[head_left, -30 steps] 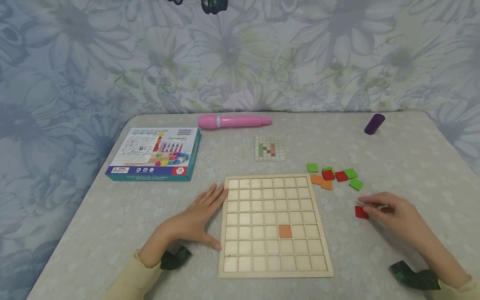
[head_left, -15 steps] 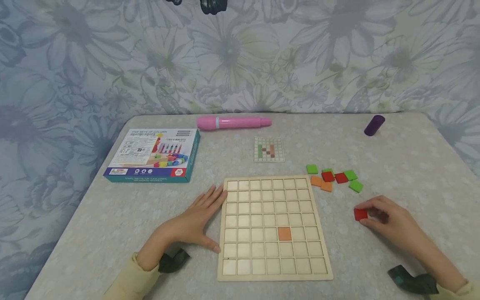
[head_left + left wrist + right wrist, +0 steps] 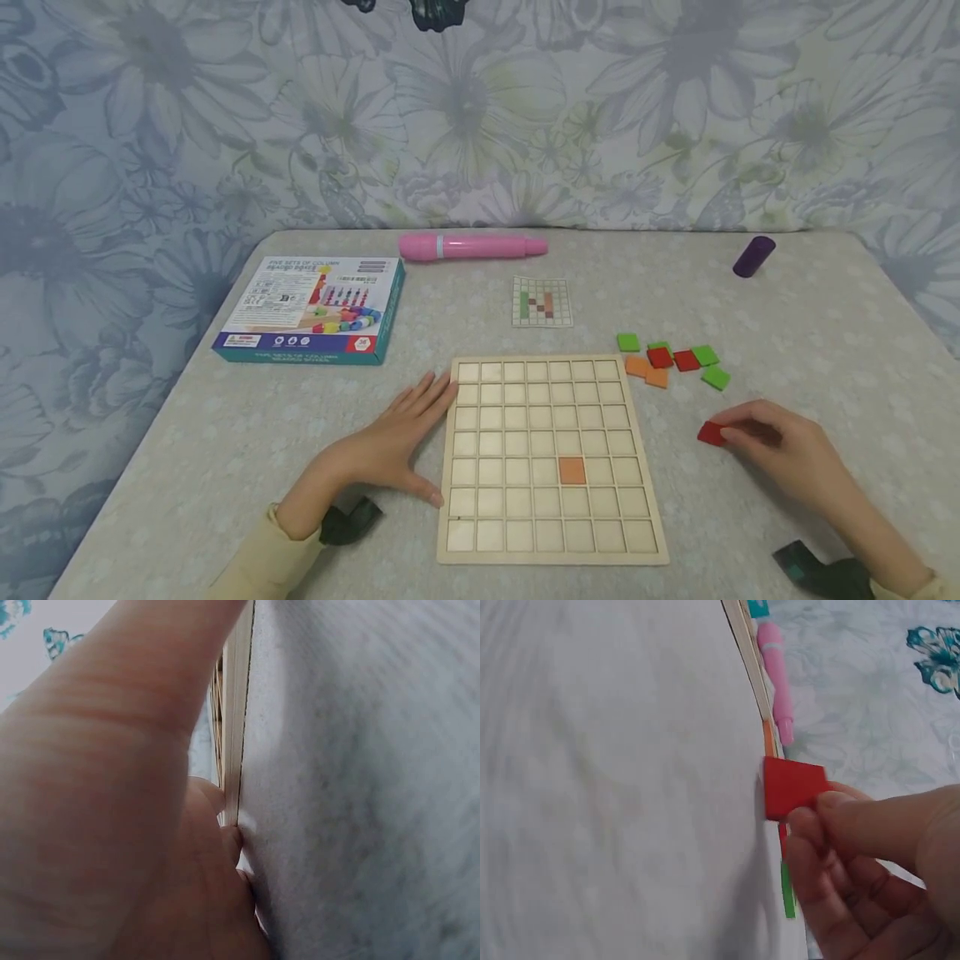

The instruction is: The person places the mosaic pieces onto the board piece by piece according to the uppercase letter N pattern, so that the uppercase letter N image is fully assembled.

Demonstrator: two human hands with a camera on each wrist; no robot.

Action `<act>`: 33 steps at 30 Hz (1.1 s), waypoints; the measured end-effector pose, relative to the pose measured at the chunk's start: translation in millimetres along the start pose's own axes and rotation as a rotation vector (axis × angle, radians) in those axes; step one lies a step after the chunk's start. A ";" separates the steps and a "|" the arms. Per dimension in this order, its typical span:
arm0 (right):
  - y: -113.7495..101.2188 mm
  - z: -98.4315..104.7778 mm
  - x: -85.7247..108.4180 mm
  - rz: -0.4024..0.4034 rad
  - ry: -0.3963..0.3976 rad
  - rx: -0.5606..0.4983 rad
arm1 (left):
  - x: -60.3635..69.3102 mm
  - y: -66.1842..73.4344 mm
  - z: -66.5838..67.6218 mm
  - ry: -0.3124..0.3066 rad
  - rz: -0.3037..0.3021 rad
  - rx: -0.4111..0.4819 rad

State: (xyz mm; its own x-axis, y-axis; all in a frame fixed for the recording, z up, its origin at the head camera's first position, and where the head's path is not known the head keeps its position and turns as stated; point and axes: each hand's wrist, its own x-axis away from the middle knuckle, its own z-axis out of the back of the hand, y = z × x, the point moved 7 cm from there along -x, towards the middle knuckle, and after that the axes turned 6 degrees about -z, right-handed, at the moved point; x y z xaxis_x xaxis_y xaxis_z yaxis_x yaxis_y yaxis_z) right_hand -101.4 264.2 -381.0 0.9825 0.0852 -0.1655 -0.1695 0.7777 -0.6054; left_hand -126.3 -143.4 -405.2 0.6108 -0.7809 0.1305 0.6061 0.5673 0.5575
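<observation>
My right hand (image 3: 787, 446) pinches a red square tile (image 3: 793, 789) between thumb and fingers, to the right of the wooden grid board (image 3: 492, 557). Along the board's left edge my left hand (image 3: 386, 437) lies with fingers and thumb spread, the tips touching the frame. One orange tile (image 3: 572, 471) sits in a cell of the board. Beyond the right hand, at the board's far right corner, lie loose green tiles (image 3: 716, 378), red tiles (image 3: 686, 360) and orange tiles (image 3: 656, 377), some overlapping. In the left wrist view the forearm and palm hide much of the board.
A small pattern card (image 3: 542, 302) with coloured squares lies behind the board. Further back are a pink marker-shaped tube (image 3: 472, 247) and a dark purple cylinder (image 3: 753, 257). A flat toy box (image 3: 307, 310) lies at the back left.
The right hand has shifted slightly left with the red tile, which now looks tilted between its fingers. The left hand stays at the board's edge.
</observation>
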 end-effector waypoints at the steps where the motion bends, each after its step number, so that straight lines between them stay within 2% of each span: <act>1: -4.0 0.0 -0.6 0.000 0.005 -0.018 | -0.3 -0.2 0.1 0.001 -0.001 -0.003; 3: -13.6 -1.5 -2.6 -0.009 0.001 -0.064 | -0.9 0.2 0.7 0.006 -0.008 -0.008; 6: -30.7 -9.2 -5.7 -0.035 -0.044 -0.200 | -1.2 0.6 1.7 0.011 -0.009 -0.002; 11: -59.4 -38.3 -6.3 -0.074 -0.208 -0.505 | -0.4 1.4 1.0 -0.002 -0.001 0.010; 15: -80.0 -68.2 1.2 -0.091 -0.361 -0.645 | -1.2 1.1 -0.1 -0.007 0.003 0.014; 19: -93.4 -90.6 11.4 -0.104 -0.452 -0.676 | -2.4 1.2 -0.3 -0.008 0.000 0.011; 23: -99.7 -98.4 16.8 -0.088 -0.431 -0.618 | -1.3 1.1 -0.3 -0.012 0.008 0.005; 33: -106.6 -100.1 20.8 -0.005 -0.399 -0.488 | 0.5 0.3 -1.2 0.000 -0.002 0.005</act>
State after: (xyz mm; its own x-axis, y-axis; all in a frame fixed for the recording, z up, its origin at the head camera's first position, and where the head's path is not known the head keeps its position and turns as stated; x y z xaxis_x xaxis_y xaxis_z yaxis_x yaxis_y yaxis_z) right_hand -70.6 120.7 -397.8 0.9207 0.3811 0.0844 -0.0879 0.4130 -0.9065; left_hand -125.2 -143.3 -406.0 0.6100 -0.7818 0.1294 0.6046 0.5647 0.5617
